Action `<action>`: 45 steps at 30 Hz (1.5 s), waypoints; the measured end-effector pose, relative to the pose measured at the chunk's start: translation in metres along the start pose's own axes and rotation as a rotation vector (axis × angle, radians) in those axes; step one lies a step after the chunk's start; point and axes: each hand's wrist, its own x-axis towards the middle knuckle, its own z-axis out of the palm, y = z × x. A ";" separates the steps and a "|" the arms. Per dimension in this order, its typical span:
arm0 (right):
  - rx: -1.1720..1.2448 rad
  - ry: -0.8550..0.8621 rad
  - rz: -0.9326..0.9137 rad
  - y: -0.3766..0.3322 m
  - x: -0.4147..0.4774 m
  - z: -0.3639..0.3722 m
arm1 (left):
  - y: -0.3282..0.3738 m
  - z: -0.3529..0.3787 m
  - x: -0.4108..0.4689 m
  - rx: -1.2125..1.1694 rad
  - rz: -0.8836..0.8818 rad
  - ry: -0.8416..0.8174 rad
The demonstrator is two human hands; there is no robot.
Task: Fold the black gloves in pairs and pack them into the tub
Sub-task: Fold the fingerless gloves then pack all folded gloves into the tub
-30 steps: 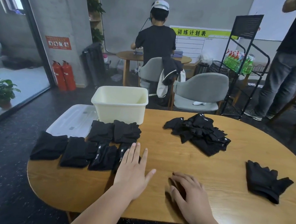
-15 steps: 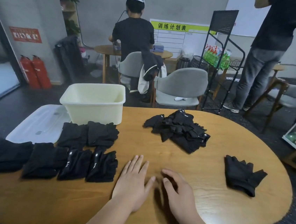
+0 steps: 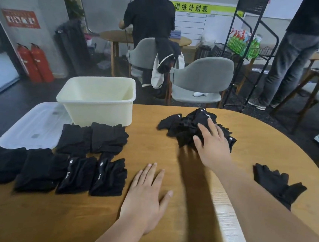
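A heap of loose black gloves (image 3: 184, 123) lies at the far middle of the wooden table (image 3: 152, 143). My right hand (image 3: 212, 144) reaches over its near right side, fingers spread, holding nothing. My left hand (image 3: 144, 196) rests flat and open on the table near the front. Several folded glove pairs (image 3: 75, 163) lie in two rows at the left. The cream tub (image 3: 99, 99) stands behind them, and I see nothing inside it. One more loose glove (image 3: 277, 183) lies at the right.
A clear lid (image 3: 34, 125) lies left of the tub at the table's edge. Grey chairs (image 3: 198, 79) and a black wire rack (image 3: 248, 51) stand beyond the table. One person stands at a far table, another at the far right.
My right hand has gone from the near table edge forward to the glove heap. My left hand stays flat near the front. The camera has turned to the right.
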 end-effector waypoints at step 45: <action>0.141 0.095 -0.335 -0.011 -0.140 0.035 | -0.002 -0.004 -0.008 -0.130 0.012 0.125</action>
